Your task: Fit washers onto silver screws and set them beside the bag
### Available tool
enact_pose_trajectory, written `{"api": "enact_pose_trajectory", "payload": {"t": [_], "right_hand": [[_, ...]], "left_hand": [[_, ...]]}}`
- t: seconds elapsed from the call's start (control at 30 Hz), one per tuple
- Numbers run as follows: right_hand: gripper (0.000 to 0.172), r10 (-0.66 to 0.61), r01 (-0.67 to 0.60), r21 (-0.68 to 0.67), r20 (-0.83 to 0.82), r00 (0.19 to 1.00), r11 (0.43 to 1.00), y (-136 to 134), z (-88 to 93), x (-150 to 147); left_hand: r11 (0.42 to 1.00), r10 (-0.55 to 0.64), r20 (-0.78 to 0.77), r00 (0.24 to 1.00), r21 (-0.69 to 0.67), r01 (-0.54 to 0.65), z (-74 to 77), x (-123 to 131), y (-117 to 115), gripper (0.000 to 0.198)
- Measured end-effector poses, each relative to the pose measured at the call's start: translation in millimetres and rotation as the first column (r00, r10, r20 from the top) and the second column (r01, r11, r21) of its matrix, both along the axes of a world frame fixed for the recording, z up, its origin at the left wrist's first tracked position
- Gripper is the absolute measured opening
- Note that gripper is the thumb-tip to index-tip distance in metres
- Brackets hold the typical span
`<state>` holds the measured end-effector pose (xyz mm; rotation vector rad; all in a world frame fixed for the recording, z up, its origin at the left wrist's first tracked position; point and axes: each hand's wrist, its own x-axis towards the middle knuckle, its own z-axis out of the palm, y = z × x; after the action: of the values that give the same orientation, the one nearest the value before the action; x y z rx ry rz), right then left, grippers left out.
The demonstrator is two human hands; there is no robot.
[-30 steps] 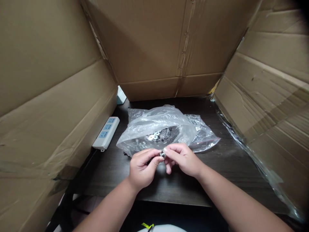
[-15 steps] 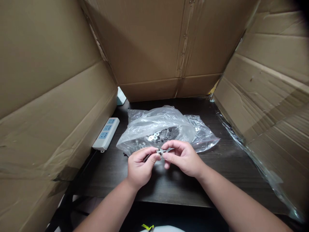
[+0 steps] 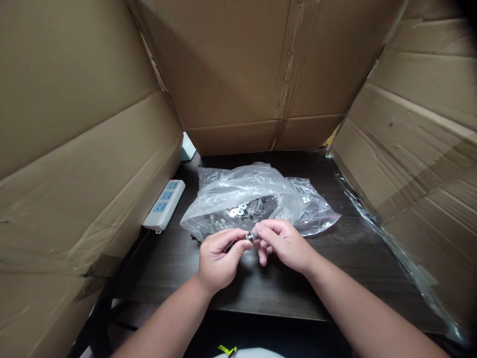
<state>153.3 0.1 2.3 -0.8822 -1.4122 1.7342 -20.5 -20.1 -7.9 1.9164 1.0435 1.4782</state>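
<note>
My left hand [image 3: 218,258] and my right hand [image 3: 285,244] meet just above the dark table [image 3: 335,258], both pinching a small silver metal part [image 3: 250,236] between their fingertips. A dark thin piece sticks out of my left fingers. Right behind the hands lies a crumpled clear plastic bag [image 3: 242,196] holding silver washers [image 3: 238,210] and several small black screws.
Cardboard walls stand at the left [image 3: 82,149], back [image 3: 253,74] and right [image 3: 417,149]. A white power strip [image 3: 164,205] lies at the left of the table. A smaller clear bag [image 3: 316,211] lies to the right of the big one. Plastic film runs along the right wall.
My right fingers have closed back down onto the small metal part, after being lifted half a second ago. Both hands stay in the same spot.
</note>
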Motion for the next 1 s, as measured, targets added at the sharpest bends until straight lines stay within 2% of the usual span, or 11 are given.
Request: {"api": "enact_pose_trajectory", "payload": {"t": [0.07,0.17,0.3,0.47,0.57,0.7,0.77,0.87,1.0], "right_hand": [[0.026,-0.035,0.037,0.040,-0.046,0.998,0.999,-1.6,2.2,-0.3],[0.028,-0.057,0.064,0.082,-0.086,0.995,0.995,-4.5,2.9,-0.8],[0.021,-0.079,0.084,0.091,-0.057,0.995,0.992,-6.2,1.4,-1.8],[0.022,-0.022,0.026,0.090,-0.045,0.999,0.996,-4.8,2.9,-1.2],[0.024,-0.005,0.007,0.136,-0.010,1.000,0.991,-4.9,3.2,-0.6],[0.037,-0.058,0.020,0.251,0.144,0.988,0.968,-5.4,0.2,-2.2],[0.044,-0.077,0.033,0.238,0.178,0.981,0.971,-5.1,-1.7,-3.2],[0.047,-0.106,0.080,0.183,0.135,0.985,0.980,-4.4,-2.5,-3.6],[0.025,-0.165,0.161,0.220,0.000,0.986,0.962,-5.5,0.5,-3.7]], "left_hand": [[0.998,0.036,0.044,0.998,-0.048,-0.034,-0.8,-0.3,0.1,0.008],[0.992,0.074,0.096,0.993,-0.114,-0.062,-2.1,-0.3,0.4,0.007],[0.990,0.052,0.100,0.994,-0.136,-0.038,-0.9,0.5,0.7,0.007],[0.999,0.010,0.041,0.999,-0.041,-0.008,1.7,0.9,1.6,0.008],[0.999,-0.018,0.003,1.000,0.029,0.018,1.0,0.5,2.6,0.014],[0.995,-0.022,-0.022,1.000,0.096,0.024,-0.7,0.5,4.1,0.017],[0.995,-0.011,-0.021,1.000,0.101,0.013,-1.1,1.1,4.3,0.016],[0.999,0.042,0.007,0.999,0.032,-0.042,-1.5,2.3,3.6,0.013],[0.986,0.102,0.116,0.988,-0.146,-0.085,-3.4,2.4,2.2,0.011]]}}
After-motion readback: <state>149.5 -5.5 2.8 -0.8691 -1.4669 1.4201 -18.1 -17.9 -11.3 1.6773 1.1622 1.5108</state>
